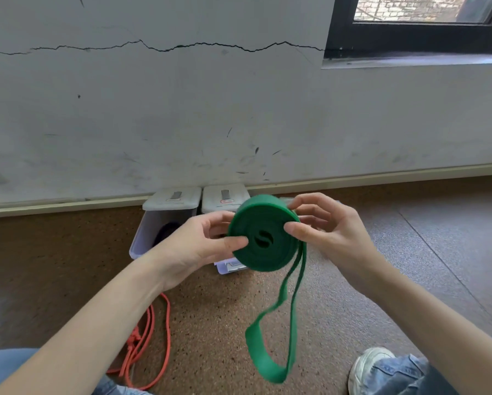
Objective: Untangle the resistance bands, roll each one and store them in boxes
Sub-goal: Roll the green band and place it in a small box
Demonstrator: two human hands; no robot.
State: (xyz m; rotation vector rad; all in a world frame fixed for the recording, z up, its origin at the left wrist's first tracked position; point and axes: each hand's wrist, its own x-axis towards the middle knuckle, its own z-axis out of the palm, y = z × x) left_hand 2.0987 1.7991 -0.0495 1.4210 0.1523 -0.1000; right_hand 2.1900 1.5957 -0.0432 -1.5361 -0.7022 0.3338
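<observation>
- You hold the green band [263, 233] up in front of you, most of it wound into a flat coil, its face turned toward you.
- Your left hand [199, 246] has its grip on the coil's left side — thumb pressed on the face near the centre hole, fingers curled behind.
- Your right hand [333, 232] has its grip on the coil's right edge — thumb on the front face, index finger hooked over the top rim, the other fingers loosely curled behind.
- The unrolled tail of the green band hangs down from the coil's right side as a long loop, its bottom end hanging above the floor [219, 315] between your knees.
- An orange band [150, 337] lies on the floor below your left forearm, in loose strands with a knot in them; part of it is hidden by the arm.
- Two white boxes [165, 220] stand side by side against the wall [182, 124], just behind your hands, with their lids tipped back against the skirting.
- The left box has something dark inside; you cannot tell what it is.
- The right box is mostly hidden behind the coil.
- Your right shoe [373, 363] and jeans show at the lower right.
</observation>
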